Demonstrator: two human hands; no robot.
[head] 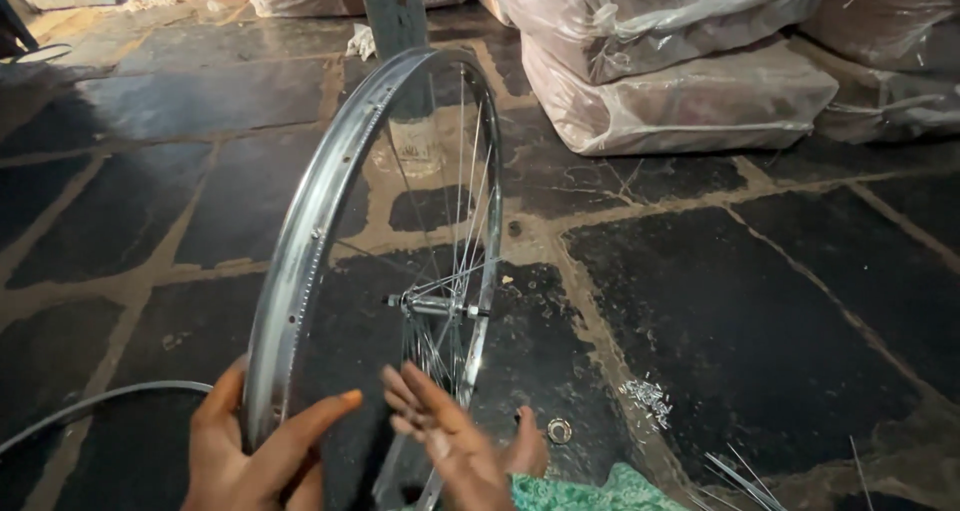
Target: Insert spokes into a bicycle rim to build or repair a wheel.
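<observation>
A shiny metal bicycle wheel rim (300, 251) stands upright on the stone floor, seen nearly edge-on, with thin spokes (462, 221) running to a hub and axle (438, 307) in its middle. My left hand (250, 451) grips the near lower part of the rim, thumb stretched across it. Just right of the rim, my right hand (445, 441) is blurred, with its fingers spread among the lower spokes; nothing clearly sits in it.
Another rim (90, 406) lies flat at the lower left. A small pile of spoke nipples (650, 399), a metal ring (559, 430) and loose spokes (740, 476) lie on the dark floor. Plastic-wrapped bales (690, 101) and a post (395, 16) stand behind. Green cloth (590, 493) covers my knee.
</observation>
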